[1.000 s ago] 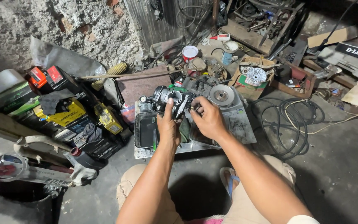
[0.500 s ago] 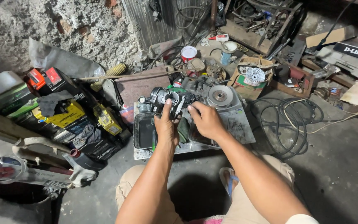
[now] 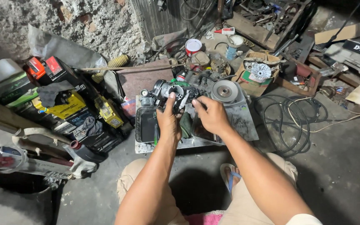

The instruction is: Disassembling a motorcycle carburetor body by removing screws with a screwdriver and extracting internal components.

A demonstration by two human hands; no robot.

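Carburetor up in both hands

My left hand (image 3: 168,121) wraps the carburetor (image 3: 172,92) above the tray (image 3: 143,125); my right hand (image 3: 211,115) has shifted, fingertips now pinching its right side, nearer than the disc (image 3: 224,91).

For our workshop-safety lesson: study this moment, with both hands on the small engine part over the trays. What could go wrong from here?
1. The carburetor-like metal part is held in the air by the left hand and right hand; a slipped grip could drop it into the dark tray below.
2. Loose black cable coils beside the right knee could snag a foot.
3. Clutter crowds the work slab, so small pieces could vanish.
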